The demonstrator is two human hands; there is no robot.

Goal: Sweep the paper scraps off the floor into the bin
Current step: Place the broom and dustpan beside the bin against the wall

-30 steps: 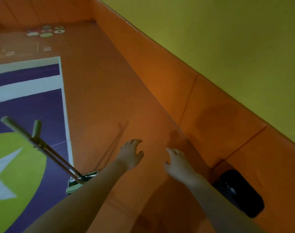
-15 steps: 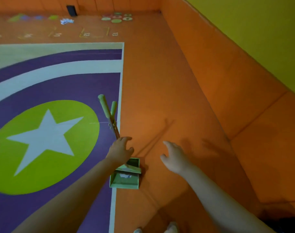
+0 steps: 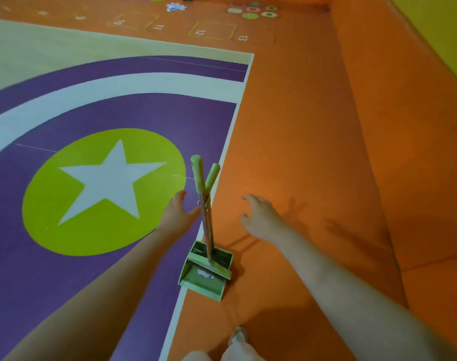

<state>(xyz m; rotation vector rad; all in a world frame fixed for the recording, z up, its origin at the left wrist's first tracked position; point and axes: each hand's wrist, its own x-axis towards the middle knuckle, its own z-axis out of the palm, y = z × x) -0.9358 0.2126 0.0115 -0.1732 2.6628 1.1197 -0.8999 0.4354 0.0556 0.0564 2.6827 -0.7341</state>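
Note:
A pale green dustpan (image 3: 205,281) stands upright on the floor with a broom (image 3: 200,183) clipped into it, both handles pointing up. A bit of white paper lies inside the pan. My left hand (image 3: 176,212) is open just left of the handles, thumb close to the broom shaft. My right hand (image 3: 260,217) is open to the right of them, a little apart. A pile of white paper scraps (image 3: 175,7) lies far off at the top of the view. The bin is not in view.
An orange padded wall (image 3: 394,126) runs along the right side. The floor has a purple mat with a green circle and white star (image 3: 105,183). Numbered hopscotch squares (image 3: 213,31) and round markers (image 3: 258,11) sit far ahead. My feet (image 3: 237,337) show below.
The view has swung left, away from the wall and a black object beside it. The broom and dustpan now stand between my two hands, and both hands have come closer to the handles.

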